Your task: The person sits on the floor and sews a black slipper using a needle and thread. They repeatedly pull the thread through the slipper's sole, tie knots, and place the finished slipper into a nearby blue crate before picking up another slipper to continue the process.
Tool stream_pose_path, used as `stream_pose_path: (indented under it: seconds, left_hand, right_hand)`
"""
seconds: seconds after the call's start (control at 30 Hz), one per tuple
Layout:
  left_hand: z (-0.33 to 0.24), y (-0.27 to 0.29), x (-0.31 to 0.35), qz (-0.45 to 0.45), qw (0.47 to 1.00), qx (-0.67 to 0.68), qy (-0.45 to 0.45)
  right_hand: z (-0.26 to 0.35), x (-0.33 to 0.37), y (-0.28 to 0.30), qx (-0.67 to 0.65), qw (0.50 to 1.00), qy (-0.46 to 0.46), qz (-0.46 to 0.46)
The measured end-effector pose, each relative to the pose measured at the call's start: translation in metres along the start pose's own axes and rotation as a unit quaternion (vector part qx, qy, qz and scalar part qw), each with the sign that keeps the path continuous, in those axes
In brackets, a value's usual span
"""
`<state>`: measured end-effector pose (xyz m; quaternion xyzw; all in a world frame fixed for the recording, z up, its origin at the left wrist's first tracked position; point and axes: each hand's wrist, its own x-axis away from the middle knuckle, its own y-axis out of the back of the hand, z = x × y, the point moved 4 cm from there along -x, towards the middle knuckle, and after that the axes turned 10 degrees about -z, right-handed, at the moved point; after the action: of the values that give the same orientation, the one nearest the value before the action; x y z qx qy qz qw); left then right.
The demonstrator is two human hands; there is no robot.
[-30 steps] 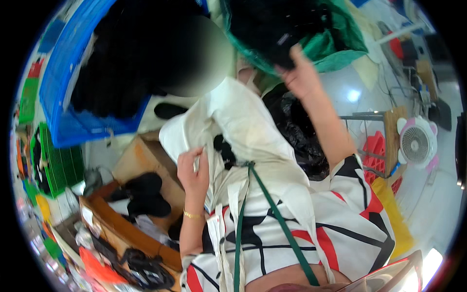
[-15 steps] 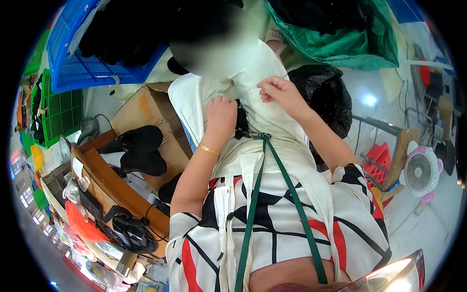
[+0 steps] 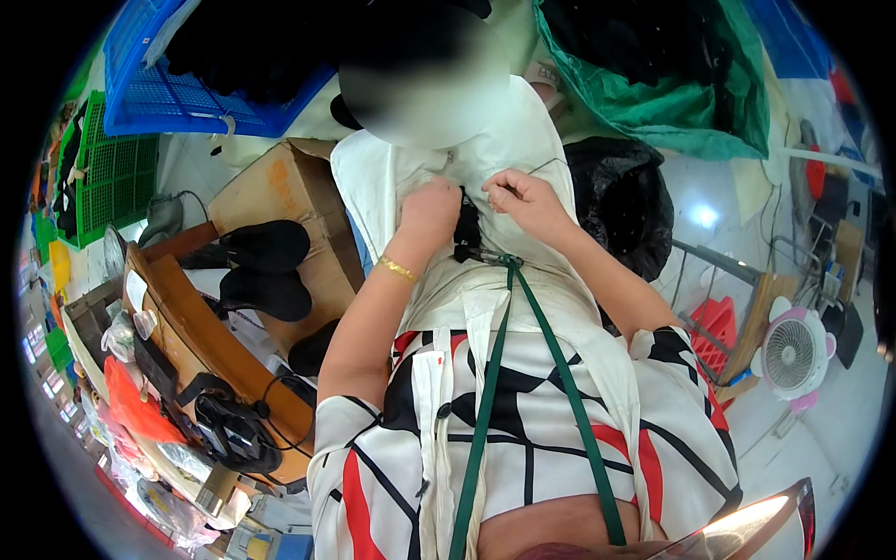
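Observation:
My left hand (image 3: 431, 215) is closed over my lap, its fingers curled at a small black fabric piece (image 3: 469, 226) that shows along their right side. My right hand (image 3: 528, 205) is a little to the right, thumb and fingers pinched together. A thin dark line runs beside it over the cloth; whether the pinch holds it or something else is too small to tell. Beneath both hands spreads a white apron (image 3: 532, 121). A green strap (image 3: 557, 392) from my neck ends at a small dark metal item (image 3: 481, 254) just below the black piece.
Black shoe-shaped pieces (image 3: 266, 294) lie by a cardboard box (image 3: 280, 201) and wooden desk (image 3: 196, 327) at left. Ahead are a blue crate (image 3: 187, 105) and green sack (image 3: 644, 126) with black items. At right stand a black bag (image 3: 644, 224) and a fan (image 3: 793, 347).
My right hand has come left and slightly down, nearer my left hand. More of the black piece shows between them. The view has shifted slightly.

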<state>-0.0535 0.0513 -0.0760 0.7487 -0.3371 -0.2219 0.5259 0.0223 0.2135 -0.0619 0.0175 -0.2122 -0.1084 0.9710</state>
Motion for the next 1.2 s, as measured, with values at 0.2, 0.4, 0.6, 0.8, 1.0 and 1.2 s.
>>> stream_pose_path:
  seconds: [0.2,0.4,0.6,0.8,1.0,1.2]
  left_hand:
    - [0.008,0.02,0.0,0.028,0.991,0.109,0.076]
    - [0.039,0.061,0.03,-0.065,0.871,0.411,0.262]
    - [0.03,0.068,0.052,-0.122,0.78,0.537,0.298]
    - [0.028,0.079,0.063,-0.179,0.765,0.552,0.28]
    - [0.025,0.089,0.067,-0.174,0.732,0.635,0.174]
    - [0.021,0.084,0.066,0.053,0.631,0.726,0.268]
  right_hand:
    - [0.003,0.009,0.008,0.002,0.999,-0.001,-0.034]
    - [0.007,0.012,-0.012,0.019,0.999,0.035,-0.034]
    - [0.029,0.011,-0.053,-0.059,0.994,-0.036,0.085]
    - [0.033,0.008,-0.056,-0.135,0.969,-0.163,0.131]
    - [0.054,0.008,-0.048,-0.075,0.995,0.057,0.027]
    - [0.088,0.024,-0.045,0.188,0.901,0.39,0.041]
